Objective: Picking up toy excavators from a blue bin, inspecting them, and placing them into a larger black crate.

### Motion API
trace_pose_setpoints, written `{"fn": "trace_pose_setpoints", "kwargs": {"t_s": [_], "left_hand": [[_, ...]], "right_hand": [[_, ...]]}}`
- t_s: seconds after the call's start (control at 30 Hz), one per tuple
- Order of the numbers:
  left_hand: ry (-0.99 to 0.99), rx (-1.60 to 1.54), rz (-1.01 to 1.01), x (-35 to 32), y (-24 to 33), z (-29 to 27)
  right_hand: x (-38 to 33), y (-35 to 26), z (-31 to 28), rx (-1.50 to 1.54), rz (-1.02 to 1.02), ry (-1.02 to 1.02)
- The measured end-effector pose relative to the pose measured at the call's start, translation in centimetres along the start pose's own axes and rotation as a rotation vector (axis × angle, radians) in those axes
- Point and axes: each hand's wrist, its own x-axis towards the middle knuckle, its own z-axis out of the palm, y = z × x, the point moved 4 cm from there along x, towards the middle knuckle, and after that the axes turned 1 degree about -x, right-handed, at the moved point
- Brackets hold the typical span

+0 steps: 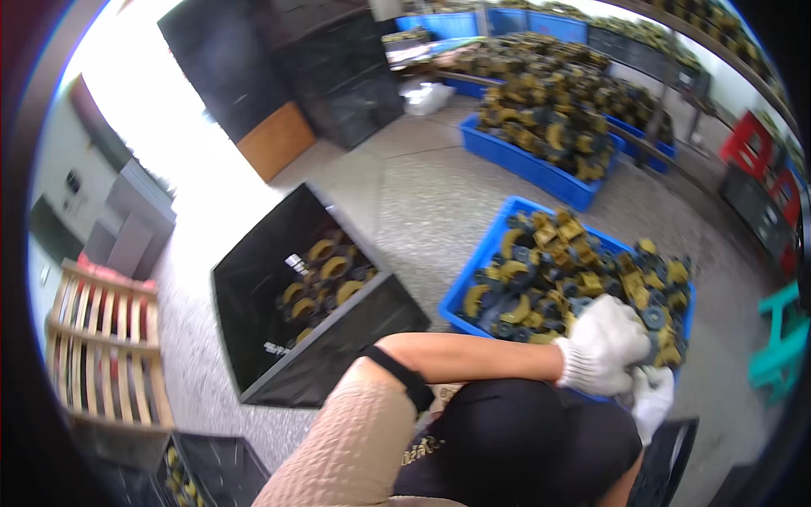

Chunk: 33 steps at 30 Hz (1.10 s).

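Head cam: both gloved hands, left (606,342) over right (652,399), meet at the blue bin (473,275) of yellow-grey parts (557,270); can't tell grip or part orientation.

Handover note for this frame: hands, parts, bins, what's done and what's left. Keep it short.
Left hand: white glove, arm crossed over the body, resting on the near edge of the blue tray of yellow and dark coil parts.
Right hand: white glove, just below the left, mostly hidden; grip on a part not visible.
Black bin on the left: only a few of the same parts inside, so it is barely filled.
Blue tray is still heaped; more full trays stand behind on the floor.
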Motion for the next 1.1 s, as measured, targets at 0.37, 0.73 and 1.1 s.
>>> {"fn": "trace_pose_setpoints", "kwargs": {"t_s": [0.37,0.73,1.1], "left_hand": [[-0.197,0.02,-0.212,-1.0,-1.3,-2.3],[0.394,0.45,-0.311,-8.0,-3.4,-29.2],[0.21,0.867,-1.052,-32.5,-13.9,-37.8]], "right_hand": [[2.0,2.7,1.0,0.238,0.211,-0.135],[-1.2,4.6,2.9,0.181,0.65,-0.537],[-0.5,6.5,2.8,0.011,0.629,-0.535]]}}
